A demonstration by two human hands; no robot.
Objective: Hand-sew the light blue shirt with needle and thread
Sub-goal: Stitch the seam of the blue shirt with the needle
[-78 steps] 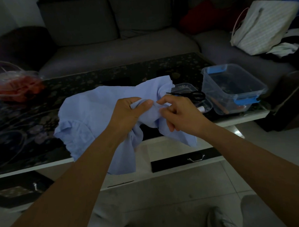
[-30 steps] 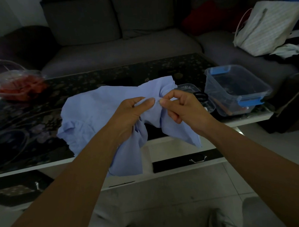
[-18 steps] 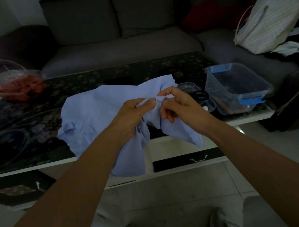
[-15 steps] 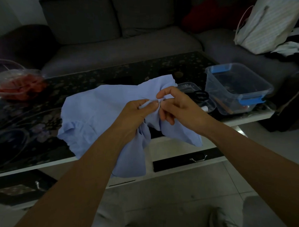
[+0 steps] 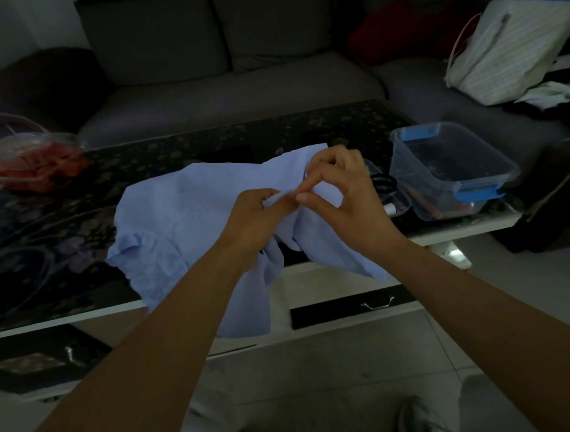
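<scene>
While your left hand (image 5: 256,218) pinches a shirt (image 5: 185,213) fold, your right fingers (image 5: 309,198) pinch the same fold just beside it; needle's too small to see. Rest of the shirt spills left and below, off the counter (image 5: 306,130). Looks mid-stitch; next, draw thread through gently.

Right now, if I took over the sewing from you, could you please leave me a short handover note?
Left hand grips a bunched fold of the light blue shirt, which lies on the coffee table and hangs over its near edge.
Right hand: thumb and forefinger pinch at that same fold; needle and thread are too small to see here.
Scissors lie in the small clear box right of the hands, beside the clear tub with blue clips.
Done: no finished stitches can be made out. Left: stitch on at the held fold, then knot and cut.
</scene>
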